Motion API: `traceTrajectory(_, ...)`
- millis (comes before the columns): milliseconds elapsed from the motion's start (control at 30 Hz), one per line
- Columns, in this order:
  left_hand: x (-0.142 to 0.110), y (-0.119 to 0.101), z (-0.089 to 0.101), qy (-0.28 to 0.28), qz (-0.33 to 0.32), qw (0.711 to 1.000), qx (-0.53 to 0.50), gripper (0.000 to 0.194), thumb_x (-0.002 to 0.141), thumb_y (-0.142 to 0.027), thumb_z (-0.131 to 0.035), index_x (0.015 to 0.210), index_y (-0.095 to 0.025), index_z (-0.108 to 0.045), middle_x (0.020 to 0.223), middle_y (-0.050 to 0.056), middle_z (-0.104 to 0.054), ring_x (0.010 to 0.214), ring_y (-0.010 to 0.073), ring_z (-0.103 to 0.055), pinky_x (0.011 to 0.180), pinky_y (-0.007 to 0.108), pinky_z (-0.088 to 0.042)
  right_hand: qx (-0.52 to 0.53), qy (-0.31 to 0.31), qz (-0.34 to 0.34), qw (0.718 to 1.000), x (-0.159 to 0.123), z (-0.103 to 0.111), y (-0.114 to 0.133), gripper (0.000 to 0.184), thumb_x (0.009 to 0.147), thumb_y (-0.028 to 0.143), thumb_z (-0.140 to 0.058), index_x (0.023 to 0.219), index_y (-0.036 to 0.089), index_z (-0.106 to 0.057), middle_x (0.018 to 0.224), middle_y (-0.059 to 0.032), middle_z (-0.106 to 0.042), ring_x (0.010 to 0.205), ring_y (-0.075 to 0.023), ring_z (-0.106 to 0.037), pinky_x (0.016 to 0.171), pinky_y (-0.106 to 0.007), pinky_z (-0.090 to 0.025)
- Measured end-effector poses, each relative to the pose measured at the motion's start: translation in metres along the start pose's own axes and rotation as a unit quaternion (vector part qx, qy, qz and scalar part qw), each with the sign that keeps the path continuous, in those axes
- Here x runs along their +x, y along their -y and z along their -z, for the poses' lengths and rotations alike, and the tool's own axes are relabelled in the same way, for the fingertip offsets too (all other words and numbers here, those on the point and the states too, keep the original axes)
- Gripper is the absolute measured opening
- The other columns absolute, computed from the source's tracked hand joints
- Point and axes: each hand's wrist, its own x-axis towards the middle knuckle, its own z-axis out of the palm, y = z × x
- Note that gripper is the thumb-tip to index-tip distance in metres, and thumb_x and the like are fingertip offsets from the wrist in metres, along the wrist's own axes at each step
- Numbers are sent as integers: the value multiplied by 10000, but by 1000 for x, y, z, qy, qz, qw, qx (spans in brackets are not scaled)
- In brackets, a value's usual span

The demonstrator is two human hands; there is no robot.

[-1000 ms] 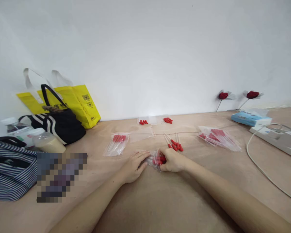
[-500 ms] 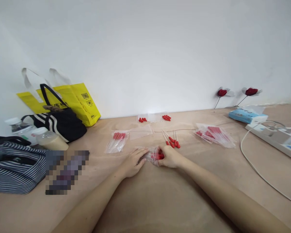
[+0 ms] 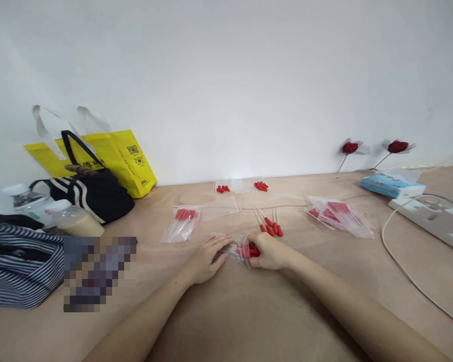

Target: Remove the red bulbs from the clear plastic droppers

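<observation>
View shifts slightly, little else. Clear bag (image 3: 235,249) lies on counter (image 3: 211,317) between left hand (image 3: 208,259), grip unclear, and right hand (image 3: 270,251), pinching red-bulb end. Likely light, limp, slippery; hold by edge.

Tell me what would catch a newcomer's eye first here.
The bright yellow bag by the wall, on the left, jumps out first. Next come the left hand and right hand mid-table, at a clear bag with red-ended droppers. Two red flowers stand back right.
</observation>
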Motion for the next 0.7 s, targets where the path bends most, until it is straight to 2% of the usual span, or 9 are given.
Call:
traceTrajectory(133, 0, 0, 0, -10, 3, 1000, -6, 388, 826, -226, -412, 1212, -190, -418, 1230, 53, -501, 1135, 167, -439, 1019, 396, -278, 31, -33, -32, 998, 0, -1, 3, 148, 582, 99, -529, 655, 173, -423, 551, 50, -457, 503, -74, -412, 455, -189, -288)
traceTrajectory(233, 0, 0, 0, -15, 5, 1000, -13, 396, 821, -216, -417, 1217, -205, -413, 1225, 46, -507, 1121, 168, -453, 1019, 402, -275, 127, -39, -55, 990, 1, -3, 4, 175, 597, 68, -504, 688, 179, -404, 547, 65, -461, 496, -70, -443, 464, -185, -334)
traceTrajectory(333, -1, 0, -1, -18, 1, 1000, -13, 395, 821, -212, -417, 1216, -219, -417, 1233, 38, -500, 1125, 170, -449, 1026, 409, -261, 302, 19, -117, 946, 2, -6, 1, 235, 619, 71, -504, 808, 183, -419, 529, 87, -490, 444, -72, -483, 437, -196, -405)
traceTrajectory(433, -2, 1, -1, -24, 4, 1000, -10, 388, 823, -218, -415, 1210, -212, -426, 1225, 44, -506, 1125, 173, -446, 1006, 394, -296, 418, 35, -129, 899, 4, -12, -2, 320, 589, 121, -610, 866, 166, -457, 547, 77, -552, 442, -72, -519, 437, -203, -456)
traceTrajectory(567, -2, 1, 0, -24, 7, 1000, -1, 386, 822, -217, -408, 1207, -206, -432, 1220, 46, -509, 1127, 178, -438, 997, 393, -309, 461, -33, -148, 874, 8, -24, 1, 360, 531, 252, -713, 830, 140, -546, 535, 59, -568, 445, -58, -525, 424, -171, -457)
traceTrajectory(700, -1, 1, 3, -15, 8, 1000, 1, 395, 826, -218, -402, 1220, -208, -416, 1234, 43, -497, 1134, 177, -431, 1017, 411, -274, 457, -97, -148, 872, 9, -30, 4, 339, 587, 355, -670, 834, 141, -582, 510, 58, -551, 410, -53, -507, 382, -163, -439)
